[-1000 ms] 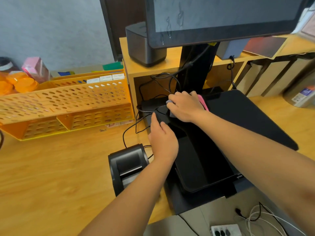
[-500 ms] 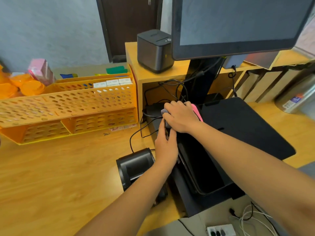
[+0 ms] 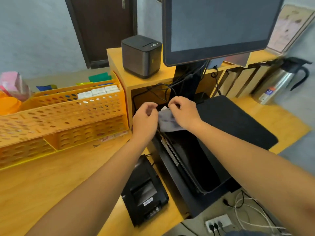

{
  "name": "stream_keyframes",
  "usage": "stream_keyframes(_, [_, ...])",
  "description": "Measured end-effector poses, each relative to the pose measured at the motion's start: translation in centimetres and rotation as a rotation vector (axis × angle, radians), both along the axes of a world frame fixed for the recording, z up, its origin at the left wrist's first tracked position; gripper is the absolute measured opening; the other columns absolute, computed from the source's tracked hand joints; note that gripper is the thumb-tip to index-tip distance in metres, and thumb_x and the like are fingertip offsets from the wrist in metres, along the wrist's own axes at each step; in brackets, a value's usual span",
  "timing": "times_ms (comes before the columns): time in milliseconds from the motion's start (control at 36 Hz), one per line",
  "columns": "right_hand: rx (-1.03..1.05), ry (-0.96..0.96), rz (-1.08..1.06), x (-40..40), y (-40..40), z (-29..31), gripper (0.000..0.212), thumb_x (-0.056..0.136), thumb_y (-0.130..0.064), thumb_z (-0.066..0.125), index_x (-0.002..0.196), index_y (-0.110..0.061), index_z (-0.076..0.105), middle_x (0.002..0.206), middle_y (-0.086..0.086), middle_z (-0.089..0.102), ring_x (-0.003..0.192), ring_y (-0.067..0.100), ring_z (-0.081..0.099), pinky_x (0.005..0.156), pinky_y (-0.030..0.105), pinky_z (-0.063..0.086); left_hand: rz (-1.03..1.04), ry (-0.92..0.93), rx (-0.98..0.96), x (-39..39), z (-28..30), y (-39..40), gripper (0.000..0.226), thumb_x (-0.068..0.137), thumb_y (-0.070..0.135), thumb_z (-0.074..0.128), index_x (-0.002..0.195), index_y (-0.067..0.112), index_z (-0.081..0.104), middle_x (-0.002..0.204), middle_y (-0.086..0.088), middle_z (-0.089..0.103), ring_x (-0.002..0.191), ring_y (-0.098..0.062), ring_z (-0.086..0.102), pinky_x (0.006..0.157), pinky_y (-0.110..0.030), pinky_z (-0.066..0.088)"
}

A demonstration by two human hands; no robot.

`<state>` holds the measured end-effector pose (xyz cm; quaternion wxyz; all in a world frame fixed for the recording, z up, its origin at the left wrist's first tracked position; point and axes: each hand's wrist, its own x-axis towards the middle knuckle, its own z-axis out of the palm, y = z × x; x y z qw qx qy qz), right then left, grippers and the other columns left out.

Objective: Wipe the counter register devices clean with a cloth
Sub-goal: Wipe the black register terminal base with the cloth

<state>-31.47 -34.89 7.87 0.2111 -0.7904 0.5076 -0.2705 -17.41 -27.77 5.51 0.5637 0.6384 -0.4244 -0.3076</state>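
Both hands have lifted off the black register base, and the grey cloth (image 3: 167, 120) now hangs between them above its rear edge. Right hand (image 3: 185, 114) pinches the cloth's top; left hand (image 3: 145, 119) is curled loosely just beside it, fingers bent, touching uncertain. Register base (image 3: 190, 160) sits on the desk (image 3: 51, 184), a black receipt printer (image 3: 144, 191) beside it.

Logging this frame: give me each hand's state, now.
Left hand: fingers curled, holding nothing visible.
Right hand: closed on the grey cloth.
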Motion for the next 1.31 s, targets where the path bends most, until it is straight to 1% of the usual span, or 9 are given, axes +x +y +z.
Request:
stream_keyframes(167, [-0.171,0.322,-0.193,-7.6,-2.2,1.0,0.02,0.094,-0.028,0.056,0.098,-0.017,0.072,0.106,0.007,0.069,0.104,0.031,0.06,0.091,0.045,0.043,-0.173,-0.408,0.077,-1.2,1.3,-2.2,0.025,0.104,0.031,0.055,0.123,0.021,0.069,0.123,0.001,0.065,0.121,-0.02,0.054,0.101,-0.04,0.049])
stream_keyframes(306, [0.156,0.391,-0.456,-16.1,-5.7,2.0,0.063,0.094,-0.06,0.053,0.141,-0.016,0.055,0.138,0.016,0.059,0.124,0.04,0.055,0.1,0.051,0.049,-0.311,-0.797,0.234,-4.0,2.5,-4.6,0.048,0.101,0.059,0.049,0.128,0.022,0.064,0.125,-0.004,0.064,0.114,-0.027,0.056,0.091,-0.044,0.051])
stream_keyframes(417, [0.385,0.334,-0.48,-19.9,-7.1,1.1,0.08,0.087,-0.073,0.055,0.137,-0.01,0.055,0.134,0.016,0.06,0.117,0.038,0.057,0.097,0.048,0.049,-0.495,-0.933,0.435,-4.2,2.3,-6.7,0.071,0.094,0.074,0.047,0.138,0.019,0.047,0.135,-0.012,0.054,0.124,-0.038,0.052,0.093,-0.048,0.045])
stream_keyframes(556, [0.538,0.068,-0.347,-22.4,-6.9,-0.8,0.043,0.086,-0.062,0.067,0.116,-0.032,0.062,0.119,0.0,0.07,0.103,0.028,0.065,0.094,0.045,0.053,-0.327,-0.882,0.433,-4.8,1.2,-6.8,0.058,0.097,0.071,0.043,0.122,0.02,0.05,0.115,-0.009,0.06,0.099,-0.029,0.057,0.075,-0.04,0.04])
stream_keyframes(667, [0.597,0.049,-0.314,-22.4,-7.5,-1.4,0.072,0.086,-0.067,0.06,0.141,-0.022,0.05,0.144,0.005,0.056,0.13,0.037,0.053,0.114,0.054,0.036,-0.112,-0.77,0.437,-5.7,1.3,-5.9,0.058,0.098,0.069,0.046,0.121,0.016,0.056,0.117,-0.009,0.065,0.106,-0.033,0.06,0.081,-0.043,0.046])
stream_keyframes(861, [0.495,0.274,-0.338,-22.4,-7.6,-2.3,0.088,0.096,-0.071,0.04,0.16,-0.014,0.021,0.164,0.011,0.03,0.148,0.039,0.031,0.121,0.057,0.021,0.236,-0.51,0.477,-7.2,1.1,-4.0,0.056,0.101,0.053,0.056,0.135,0.008,0.052,0.133,-0.018,0.061,0.124,-0.041,0.055,0.104,-0.052,0.046])
stream_keyframes(1028, [0.322,0.494,-0.324,-22.2,-6.2,-2.4,0.085,0.101,-0.069,0.02,0.161,-0.01,0.011,0.166,0.016,0.023,0.15,0.036,0.025,0.118,0.058,0.017,0.511,-0.059,0.404,-7.4,0.5,-2.4,0.038,0.091,0.041,0.075,0.108,0.018,0.05,0.12,-0.014,0.063,0.113,-0.037,0.061,0.101,-0.05,0.053])
stream_keyframes(1167, [0.28,0.506,-0.333,-22.0,-6.2,-2.4,0.083,0.103,-0.066,0.021,0.161,-0.008,0.011,0.166,0.016,0.024,0.15,0.036,0.026,0.119,0.056,0.019,0.612,0.027,0.368,-8.5,-0.5,-0.5,0.039,0.092,0.04,0.074,0.111,0.02,0.046,0.123,-0.015,0.061,0.112,-0.035,0.059,0.102,-0.05,0.052])
stream_keyframes(1306, [0.262,0.495,-0.336,-22.0,-5.9,-2.6,0.081,0.103,-0.064,0.024,0.161,-0.008,0.013,0.166,0.017,0.024,0.15,0.037,0.027,0.118,0.056,0.02,0.623,-0.036,0.377,-9.9,-1.1,2.0,0.036,0.095,0.042,0.069,0.112,0.016,0.051,0.112,-0.012,0.06,0.1,-0.031,0.058,0.084,-0.041,0.049])
